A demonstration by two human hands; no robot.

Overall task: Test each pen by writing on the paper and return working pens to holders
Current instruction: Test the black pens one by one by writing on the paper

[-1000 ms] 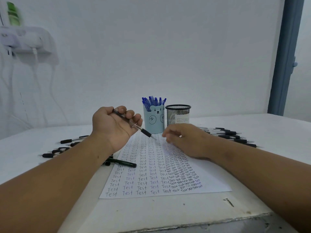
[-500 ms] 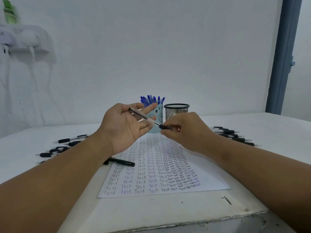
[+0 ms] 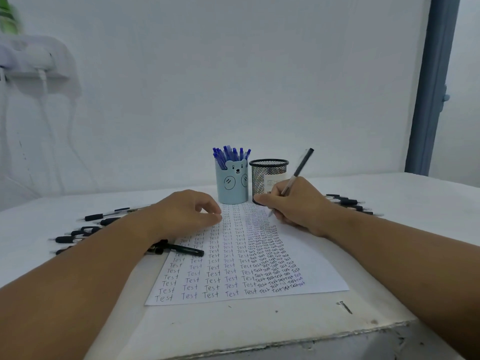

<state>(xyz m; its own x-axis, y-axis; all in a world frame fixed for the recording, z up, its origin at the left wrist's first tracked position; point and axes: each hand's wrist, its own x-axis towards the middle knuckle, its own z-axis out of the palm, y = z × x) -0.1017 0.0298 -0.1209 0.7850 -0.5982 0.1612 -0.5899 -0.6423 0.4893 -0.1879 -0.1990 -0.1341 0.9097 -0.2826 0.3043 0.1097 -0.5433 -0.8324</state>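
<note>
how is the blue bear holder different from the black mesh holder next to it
The blue bear holder is solid, pale blue, with a bear face; the black mesh holder is see-through wire with a label. The bear holder is packed with blue pens; no pens rise above the mesh holder's rim. Both stand upright behind the paper.

white table (image 3: 233,331) bears paper (image 3: 306,255), two holders (image 3: 232,187), loose pens (image 3: 85,231).

Light: soft, even, cool blue tint, moderately dim | Shadows: faint, under the forearms on the white sheet of paper (image 3: 241,268) | Glare: not seen | Blur: green object and white shelf far left of the paper | Distortion: wide-angle bending toward the edges
</note>
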